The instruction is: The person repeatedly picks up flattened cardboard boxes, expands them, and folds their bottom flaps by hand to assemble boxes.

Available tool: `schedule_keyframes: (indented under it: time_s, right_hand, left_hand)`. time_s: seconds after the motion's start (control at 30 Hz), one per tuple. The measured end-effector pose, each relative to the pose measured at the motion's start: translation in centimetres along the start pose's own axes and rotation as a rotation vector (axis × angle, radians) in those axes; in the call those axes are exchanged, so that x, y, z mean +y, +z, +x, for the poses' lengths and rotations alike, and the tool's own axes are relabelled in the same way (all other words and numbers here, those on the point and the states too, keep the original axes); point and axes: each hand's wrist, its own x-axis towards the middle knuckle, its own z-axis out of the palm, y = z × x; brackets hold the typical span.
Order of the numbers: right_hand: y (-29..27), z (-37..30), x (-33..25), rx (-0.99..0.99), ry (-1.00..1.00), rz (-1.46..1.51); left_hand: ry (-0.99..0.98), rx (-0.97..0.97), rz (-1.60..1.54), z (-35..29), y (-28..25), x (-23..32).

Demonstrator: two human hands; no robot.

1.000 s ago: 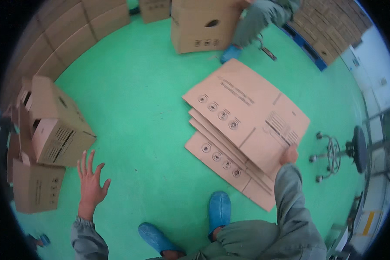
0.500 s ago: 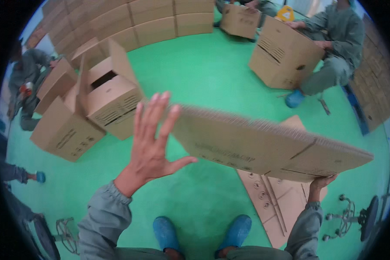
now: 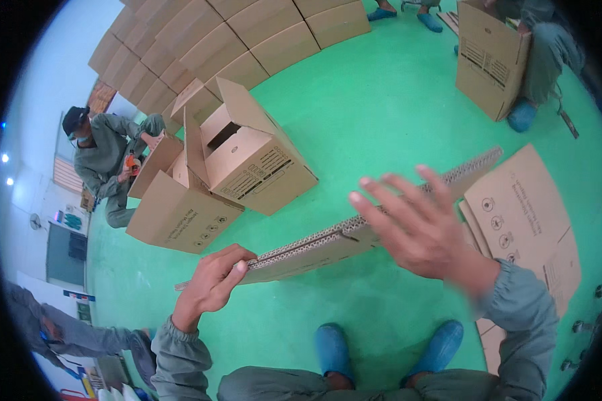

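Observation:
A flattened cardboard box (image 3: 301, 259) is held edge-up in front of me, slanting from lower left to upper right, its fluted edges toward me. My left hand (image 3: 214, 284) is closed around its near-left part, thumb over the top edge. My right hand (image 3: 421, 230) is spread open above the box's right half, somewhat blurred; whether it touches the cardboard I cannot tell. More flattened boxes (image 3: 528, 214) lie on the floor at my right, partly behind my right forearm.
Two part-open cartons (image 3: 267, 170) (image 3: 180, 217) stand ahead on the left. Behind them a person (image 3: 110, 144) holds an orange tool (image 3: 132, 164). A wall of stacked cartons (image 3: 254, 30) rises at the back. Another person handles a carton (image 3: 491, 60) at far right.
My left hand has gone from open beside the box to gripping it. The right hand has released its lower edge and risen, fingers spread. The box has tilted; my view has turned left.

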Motion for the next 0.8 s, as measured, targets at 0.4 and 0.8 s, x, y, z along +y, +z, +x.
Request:
schedule_keyframes:
  time_s: [0.4, 0.8]
  right_hand:
    - [-0.4, -3.1, -4.7, 0.118, -0.002, 0.349]
    - [-2.3, -1.4, -9.8, -0.326, -0.388, 1.204]
  left_hand:
    - [-0.055, 0.142, 0.192, 3.4, -2.0, -3.4]
    - [-0.547, 0.537, -1.134, 0.5, 2.0, -7.7]
